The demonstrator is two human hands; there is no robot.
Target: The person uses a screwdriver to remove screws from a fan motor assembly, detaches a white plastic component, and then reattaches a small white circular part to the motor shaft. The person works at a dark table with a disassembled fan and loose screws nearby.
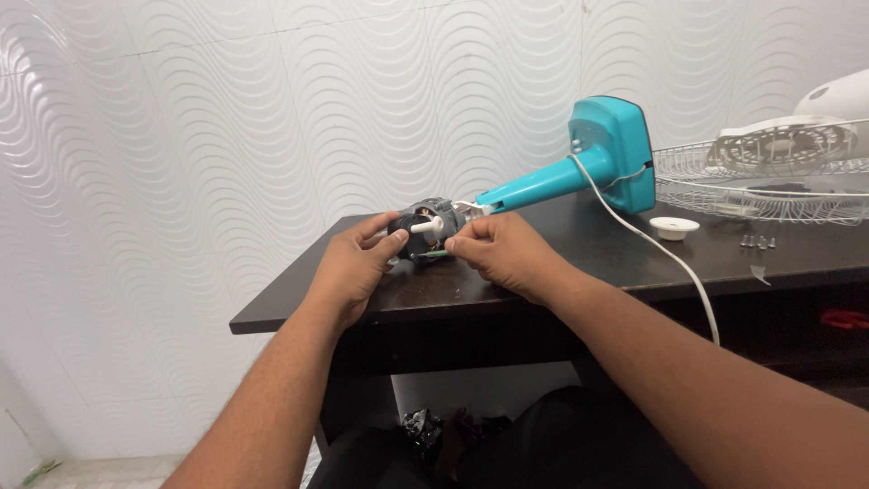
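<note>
Both hands on the bare fan motor [425,231] at the surface's [543,272] front-left edge: left hand [353,267] cups its side, right hand [502,254] pinches near the white shaft. Teal stand [597,163] lies behind. Looks like mid-teardown; next move prob. needs a steady grip w/ careful fingertip work.

bright, even light; soft glare on wavy wall tiles [272,109]; sharp focus, slight wide-angle bend at edges.

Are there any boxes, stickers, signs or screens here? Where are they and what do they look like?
No boxes, signs or screens show.
Sticker, perhaps: a small pale patch on the teal fan stand, at the back of the dark table; too small to tell.
Both hands, left hand and right hand, hold the fan motor, which has no sticker in view.
</note>
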